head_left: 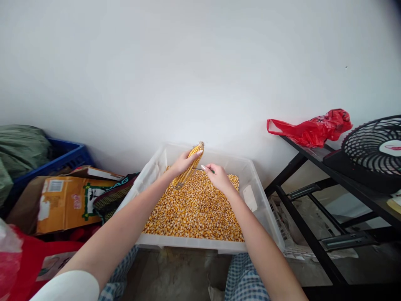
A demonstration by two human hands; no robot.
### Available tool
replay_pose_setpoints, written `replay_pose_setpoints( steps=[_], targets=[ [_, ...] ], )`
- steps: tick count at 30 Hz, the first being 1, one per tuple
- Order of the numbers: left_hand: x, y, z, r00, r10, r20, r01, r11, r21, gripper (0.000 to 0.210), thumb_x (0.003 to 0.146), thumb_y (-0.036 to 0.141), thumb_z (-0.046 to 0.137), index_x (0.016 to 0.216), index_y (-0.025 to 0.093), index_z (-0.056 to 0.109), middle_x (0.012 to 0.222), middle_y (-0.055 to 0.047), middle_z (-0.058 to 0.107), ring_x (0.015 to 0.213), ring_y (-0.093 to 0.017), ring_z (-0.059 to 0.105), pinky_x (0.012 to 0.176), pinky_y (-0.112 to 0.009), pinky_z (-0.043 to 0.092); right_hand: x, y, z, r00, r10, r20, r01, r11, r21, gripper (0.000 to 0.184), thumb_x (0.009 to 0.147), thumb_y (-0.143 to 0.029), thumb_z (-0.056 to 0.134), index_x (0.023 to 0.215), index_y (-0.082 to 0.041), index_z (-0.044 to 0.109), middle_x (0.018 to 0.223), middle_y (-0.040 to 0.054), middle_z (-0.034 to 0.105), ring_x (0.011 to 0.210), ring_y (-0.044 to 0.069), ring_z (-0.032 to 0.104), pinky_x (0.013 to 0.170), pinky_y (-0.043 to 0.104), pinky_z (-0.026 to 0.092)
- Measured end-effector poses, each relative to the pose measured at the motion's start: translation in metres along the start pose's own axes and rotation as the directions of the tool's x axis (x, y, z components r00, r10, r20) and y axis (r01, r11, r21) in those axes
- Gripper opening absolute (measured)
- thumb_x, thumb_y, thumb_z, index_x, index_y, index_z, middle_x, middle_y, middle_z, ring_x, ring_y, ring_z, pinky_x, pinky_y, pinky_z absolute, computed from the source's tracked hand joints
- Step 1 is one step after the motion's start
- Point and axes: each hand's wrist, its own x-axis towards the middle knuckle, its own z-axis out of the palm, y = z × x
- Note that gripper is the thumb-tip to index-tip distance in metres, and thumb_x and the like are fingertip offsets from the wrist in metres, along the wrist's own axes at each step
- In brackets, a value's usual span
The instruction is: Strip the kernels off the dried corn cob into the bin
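My left hand (184, 162) is wrapped round a corn cob (189, 169), which tilts with its upper end away to the right. Rows of yellow kernels still cover most of the cob's visible side. My right hand (216, 176) is closed on a screwdriver (198, 169), whose thin dark shaft points left and reaches the cob's side. Most of its handle is hidden in my fingers. Both hands are above a translucent plastic bin (261, 200) holding a thick layer of loose corn kernels (194, 209).
To the left are a blue crate (70, 154), an orange cardboard box (67, 202) and a red bag (34, 259). On the right, a black metal rack (300, 209) carries a red plastic bag (316, 129) and a black fan (372, 146). A white wall (200, 75) rises behind the bin.
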Motion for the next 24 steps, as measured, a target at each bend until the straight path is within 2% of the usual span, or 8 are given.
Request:
replay_pose_setpoints(
  steps=[3, 6, 9, 14, 18, 21, 24],
  targets=[
    [-0.003, 0.003, 0.001, 0.994, 0.088, 0.062, -0.095, 0.989, 0.117, 0.052, 0.076, 0.061, 0.044, 0.095, 0.015, 0.061, 0.078, -0.002, 0.062, 0.073, -0.019, 0.056, 0.066, -0.027, 0.042, 0.000, 0.003, 0.001, 0.999, -0.007, 0.047, 0.008, 1.000, -0.024, 0.033, 0.084, -0.045, 0.042, 0.075, -0.017, 0.057, 0.061, -0.0030, 0.052, 0.059, 0.011, 0.045, 0.059, 0.023, 0.034],
    [-0.005, 0.002, 0.001, 0.979, 0.126, 0.158, -0.167, 0.944, 0.284, 0.052, 0.074, 0.059, 0.048, 0.102, 0.017, 0.061, 0.073, -0.002, 0.062, 0.068, -0.018, 0.056, 0.063, -0.027, 0.041, 0.000, 0.007, 0.002, 0.993, 0.011, 0.115, -0.006, 0.999, -0.045, 0.031, 0.083, -0.043, 0.044, 0.075, -0.017, 0.058, 0.062, -0.0023, 0.054, 0.059, 0.011, 0.046, 0.059, 0.023, 0.034],
    [-0.006, -0.004, -0.002, 0.973, 0.131, 0.189, -0.200, 0.889, 0.413, 0.050, 0.075, 0.058, 0.047, 0.101, 0.018, 0.061, 0.063, -0.001, 0.060, 0.058, -0.017, 0.054, 0.057, -0.026, 0.037, 0.001, 0.010, 0.004, 0.990, 0.035, 0.139, -0.029, 0.999, -0.045, 0.029, 0.083, -0.041, 0.045, 0.078, -0.016, 0.059, 0.065, -0.0011, 0.057, 0.060, 0.012, 0.048, 0.061, 0.024, 0.036],
    [-0.004, -0.010, -0.005, 0.955, 0.162, 0.248, -0.278, 0.783, 0.556, 0.048, 0.076, 0.061, 0.044, 0.096, 0.021, 0.061, 0.057, -0.001, 0.058, 0.051, -0.017, 0.053, 0.053, -0.025, 0.032, 0.001, 0.014, 0.014, 0.982, 0.056, 0.180, -0.055, 0.998, -0.015, 0.025, 0.083, -0.037, 0.048, 0.084, -0.016, 0.061, 0.075, 0.0020, 0.062, 0.066, 0.014, 0.054, 0.065, 0.026, 0.038],
    [-0.007, -0.007, 0.000, 0.935, 0.202, 0.292, -0.345, 0.712, 0.612, 0.048, 0.074, 0.063, 0.046, 0.093, 0.022, 0.061, 0.054, -0.002, 0.056, 0.051, -0.019, 0.053, 0.054, -0.026, 0.032, -0.003, 0.021, 0.037, 0.947, 0.051, 0.316, -0.023, 0.996, -0.092, 0.027, 0.080, -0.038, 0.053, 0.064, -0.016, 0.059, 0.062, 0.0016, 0.059, 0.059, 0.014, 0.051, 0.056, 0.025, 0.035],
    [-0.009, -0.003, 0.006, 0.953, 0.200, 0.226, -0.295, 0.770, 0.565, 0.051, 0.076, 0.063, 0.043, 0.096, 0.020, 0.061, 0.053, -0.002, 0.055, 0.052, -0.019, 0.053, 0.056, -0.027, 0.034, -0.005, 0.020, 0.047, 0.924, 0.044, 0.379, 0.002, 0.993, -0.120, 0.029, 0.079, -0.040, 0.053, 0.062, -0.017, 0.059, 0.059, 0.0007, 0.058, 0.056, 0.014, 0.050, 0.054, 0.024, 0.033],
    [-0.006, -0.003, 0.006, 0.988, 0.141, 0.065, -0.155, 0.909, 0.386, 0.054, 0.079, 0.063, 0.039, 0.102, 0.019, 0.060, 0.069, -0.004, 0.063, 0.066, -0.020, 0.058, 0.063, -0.028, 0.040, -0.004, 0.013, 0.035, 0.955, 0.032, 0.296, -0.006, 0.996, -0.088, 0.029, 0.081, -0.041, 0.050, 0.069, -0.017, 0.061, 0.063, 0.0003, 0.059, 0.060, 0.013, 0.050, 0.057, 0.024, 0.034]
  ],
)
